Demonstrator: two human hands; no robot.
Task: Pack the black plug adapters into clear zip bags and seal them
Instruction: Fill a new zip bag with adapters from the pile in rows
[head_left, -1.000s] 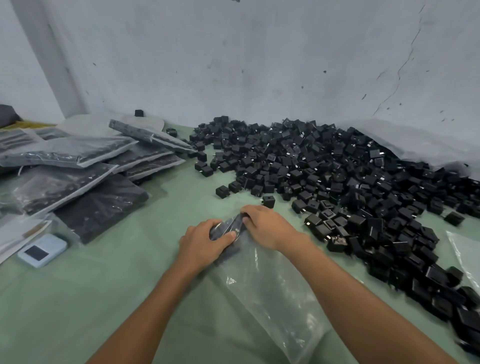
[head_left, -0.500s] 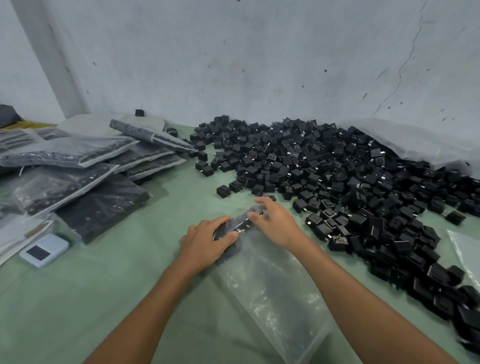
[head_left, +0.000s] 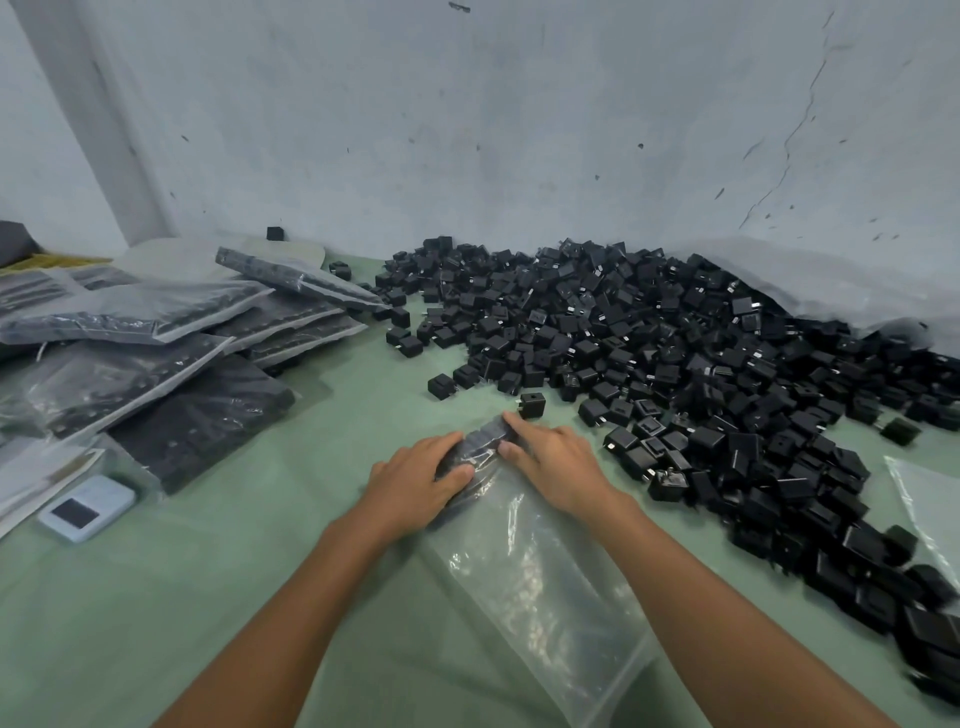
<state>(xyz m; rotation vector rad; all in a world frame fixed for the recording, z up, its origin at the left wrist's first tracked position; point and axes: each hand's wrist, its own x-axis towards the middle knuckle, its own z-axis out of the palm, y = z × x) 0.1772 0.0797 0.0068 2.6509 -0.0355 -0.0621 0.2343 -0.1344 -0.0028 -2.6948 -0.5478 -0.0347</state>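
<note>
Several filled bags (head_left: 156, 332) stacked at left, but a big adapter pile (head_left: 675, 353) remains, so early days imo. Current clear zip bag (head_left: 540, 582) lies mostly empty just in front. Left hand (head_left: 415, 486) grips the row of adapters (head_left: 480, 441) at its far end; right hand (head_left: 558, 465) presses it w/ fingers (head_left: 522, 427) flat.

The bag (head_left: 535, 587) is gleaming, clear glossy plastic, creasing softly. The adapters (head_left: 675, 353) are showing matt black plastic, smooth-faced. The green cover (head_left: 208, 597) is looking matt, possibly cloth. The wall (head_left: 467, 130) is showing rough, pitted, cracked plaster.
</note>
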